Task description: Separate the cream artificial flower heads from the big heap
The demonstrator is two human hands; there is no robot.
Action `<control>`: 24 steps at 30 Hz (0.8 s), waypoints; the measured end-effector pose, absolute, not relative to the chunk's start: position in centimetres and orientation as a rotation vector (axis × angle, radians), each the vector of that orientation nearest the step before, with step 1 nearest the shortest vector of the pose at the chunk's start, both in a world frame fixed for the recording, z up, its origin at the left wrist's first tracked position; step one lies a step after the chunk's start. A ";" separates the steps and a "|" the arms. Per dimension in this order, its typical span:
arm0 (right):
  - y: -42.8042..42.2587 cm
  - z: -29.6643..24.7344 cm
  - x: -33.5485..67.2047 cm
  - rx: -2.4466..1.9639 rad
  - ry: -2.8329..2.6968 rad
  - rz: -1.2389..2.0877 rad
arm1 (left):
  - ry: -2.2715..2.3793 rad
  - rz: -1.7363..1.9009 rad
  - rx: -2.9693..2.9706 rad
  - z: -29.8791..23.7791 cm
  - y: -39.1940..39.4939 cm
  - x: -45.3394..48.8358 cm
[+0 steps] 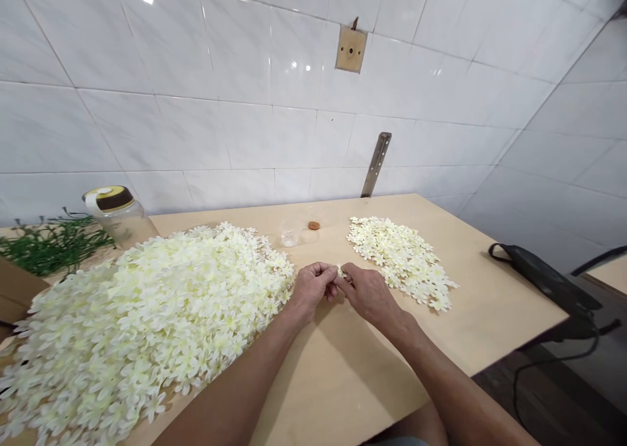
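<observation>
The left hand (313, 290) and the right hand (368, 290) meet fingertip to fingertip just above the bench (343, 381). Between them is a small pale flower (341, 271), pinched in the right hand's thumb and fingers. The left hand's fingers are curled, with its thumb tip against the flower; whether it also grips a part of the flower cannot be told.

A large heap of creamy-white flowers (171, 309) spreads to the left of the left hand, its edge just beside the knuckles. A smaller, flatter pile of similar flowers (401, 256) lies beyond and to the right of the right hand, near it. Past the left hand, a clear cup (289, 237) stands near a round brown object (313, 225). Well apart from the left hand, beyond the large heap, are a lidded bottle (125, 217) and green stems (59, 242). A black bag (543, 279) is far to the right hand's right.
</observation>
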State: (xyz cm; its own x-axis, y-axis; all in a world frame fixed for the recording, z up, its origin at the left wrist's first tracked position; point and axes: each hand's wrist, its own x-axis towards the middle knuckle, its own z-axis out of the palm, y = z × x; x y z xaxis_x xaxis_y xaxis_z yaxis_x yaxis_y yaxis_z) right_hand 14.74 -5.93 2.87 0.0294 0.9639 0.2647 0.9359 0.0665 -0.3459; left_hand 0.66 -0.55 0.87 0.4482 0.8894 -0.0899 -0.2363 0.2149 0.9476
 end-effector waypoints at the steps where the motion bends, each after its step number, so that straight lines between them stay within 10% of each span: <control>1: -6.1 3.1 14.9 -1.829 -1.934 0.131 | 0.755 0.879 1.071 0.9 -0.5 0.6; 24: -5.1 1.6 15.9 -1.745 -2.121 -0.019 | 0.819 0.931 1.130 -0.1 -0.7 1.3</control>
